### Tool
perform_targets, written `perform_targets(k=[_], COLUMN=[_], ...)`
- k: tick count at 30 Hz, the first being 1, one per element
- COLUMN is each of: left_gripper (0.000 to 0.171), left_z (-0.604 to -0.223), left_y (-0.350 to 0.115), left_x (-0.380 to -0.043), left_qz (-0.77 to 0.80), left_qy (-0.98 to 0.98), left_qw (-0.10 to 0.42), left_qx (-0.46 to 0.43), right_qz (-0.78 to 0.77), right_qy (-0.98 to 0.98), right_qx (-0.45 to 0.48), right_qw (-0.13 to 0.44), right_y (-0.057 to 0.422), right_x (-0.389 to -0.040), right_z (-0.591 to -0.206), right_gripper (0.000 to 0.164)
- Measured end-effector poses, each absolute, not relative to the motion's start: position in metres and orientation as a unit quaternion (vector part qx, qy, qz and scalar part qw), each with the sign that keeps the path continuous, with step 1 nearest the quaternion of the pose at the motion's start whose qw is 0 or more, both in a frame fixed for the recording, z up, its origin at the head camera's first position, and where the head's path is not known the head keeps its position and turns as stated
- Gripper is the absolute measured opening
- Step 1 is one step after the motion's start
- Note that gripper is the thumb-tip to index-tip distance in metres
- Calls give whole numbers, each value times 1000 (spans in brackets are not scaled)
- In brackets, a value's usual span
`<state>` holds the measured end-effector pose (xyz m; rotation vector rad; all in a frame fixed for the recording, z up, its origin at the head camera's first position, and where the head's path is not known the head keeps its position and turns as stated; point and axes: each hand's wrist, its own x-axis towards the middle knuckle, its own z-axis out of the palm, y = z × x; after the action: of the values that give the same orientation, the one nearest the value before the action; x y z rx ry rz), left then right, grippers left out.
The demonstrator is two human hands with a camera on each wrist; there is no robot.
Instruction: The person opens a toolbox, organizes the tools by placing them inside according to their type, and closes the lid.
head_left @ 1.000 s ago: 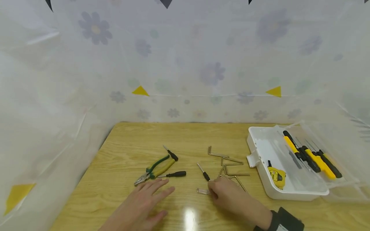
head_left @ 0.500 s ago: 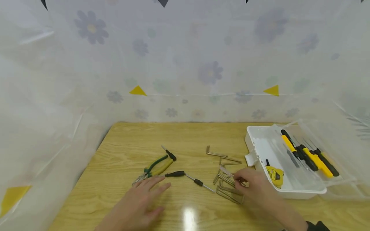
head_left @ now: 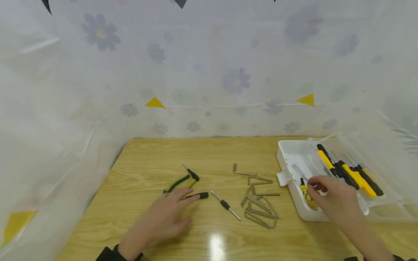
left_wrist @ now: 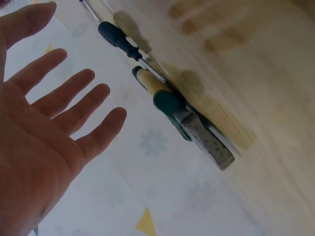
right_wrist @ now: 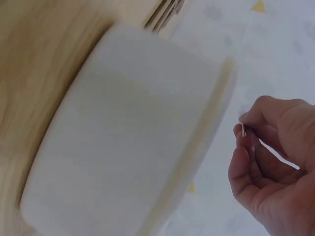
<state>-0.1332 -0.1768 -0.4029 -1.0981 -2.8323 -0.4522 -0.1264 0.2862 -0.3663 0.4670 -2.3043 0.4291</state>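
My right hand (head_left: pixel 339 195) is over the white toolbox (head_left: pixel 295 204), pinching a slim clear-handled screwdriver (head_left: pixel 298 171) between thumb and fingertips. A yellow tape measure (head_left: pixel 304 190) lies in the box, partly covered by that hand. In the right wrist view, just a thin metal end of the screwdriver (right_wrist: pixel 243 130) shows at the fingertips. My left hand (head_left: pixel 163 217) is spread, palm down, above the pliers (left_wrist: pixel 204 142) with green and yellow handles. Beside the pliers lies a black-handled screwdriver (head_left: pixel 203 195); the left hand overlaps both in the head view.
Several L-shaped hex keys (head_left: pixel 266 194) lie in a loose group left of the toolbox. A double-ended screwdriver shaft (head_left: pixel 225 204) and a short black screwdriver (head_left: pixel 193 175) are on the wooden table. Yellow-and-black screwdrivers (head_left: pixel 359 179) sit at the box's right, by its clear lid (head_left: pixel 388 203).
My right hand has taken the clear-handled screwdriver from the table and carried it right, over the hex keys, to the toolbox. The double-ended shaft has shifted and turned. The left hand stays over the pliers.
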Motion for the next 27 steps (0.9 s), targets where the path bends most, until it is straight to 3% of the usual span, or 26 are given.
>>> perform_targets(k=[4,10,27], left_gripper=[58,58,49], left_z=[-405,-407,-403], left_y=[-164,-145,-128], left_x=[-135,-128,-109], left_qz=[-165,-147,-117], left_qy=[-909,-898,-871], left_qw=[3,-4,78], left_qx=[-383,-415,-471], right_qz=[175,182,153], right_qy=[-902,-913,-930], right_qx=[109,23,14], right_qw=[380,365,335], right_y=[310,337,364], right_x=[-126,-125,-131], right_z=[-359,-358,-361], right_gripper=[18,9,5])
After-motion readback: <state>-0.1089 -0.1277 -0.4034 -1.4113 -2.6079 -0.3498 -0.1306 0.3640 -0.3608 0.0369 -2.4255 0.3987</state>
